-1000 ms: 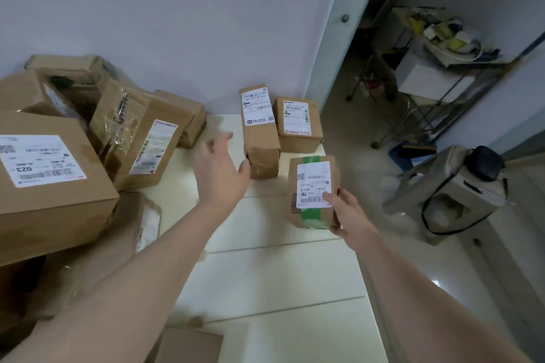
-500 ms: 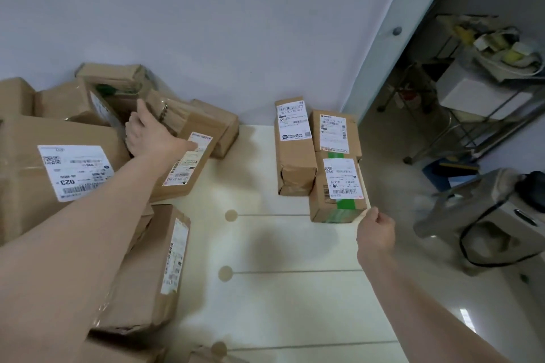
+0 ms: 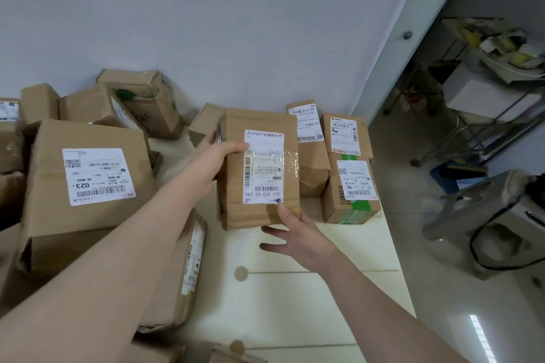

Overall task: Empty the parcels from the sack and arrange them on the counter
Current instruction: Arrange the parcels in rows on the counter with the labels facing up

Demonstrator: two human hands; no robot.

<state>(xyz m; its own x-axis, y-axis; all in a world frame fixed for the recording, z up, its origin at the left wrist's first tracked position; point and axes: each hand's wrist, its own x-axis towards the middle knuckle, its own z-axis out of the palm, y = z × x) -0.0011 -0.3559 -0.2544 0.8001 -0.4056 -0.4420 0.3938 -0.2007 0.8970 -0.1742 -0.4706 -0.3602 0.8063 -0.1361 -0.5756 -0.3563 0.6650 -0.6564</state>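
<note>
I hold a brown cardboard parcel (image 3: 233, 186) with a white label above the cream counter (image 3: 295, 298). My left hand (image 3: 219, 156) grips its upper left edge. My right hand (image 3: 295, 233) supports its lower right corner, thumb on top and fingers beneath. To its right, three smaller labelled parcels stand in a group on the counter: a tall one (image 3: 309, 156), one against the wall (image 3: 345, 135), and one with green tape (image 3: 351, 191). No sack is in view.
A loose pile of parcels fills the left side, with a large box marked 023 (image 3: 85, 180) and a flat parcel (image 3: 180, 274) leaning below it. The counter's right edge (image 3: 395, 259) drops to the floor, where a grey device (image 3: 495, 215) and a metal cart (image 3: 486, 91) stand.
My left hand has lifted the labelled parcel out of the left pile and carried it right to the middle. My right hand left the green-taped parcel and came under the carried one.
</note>
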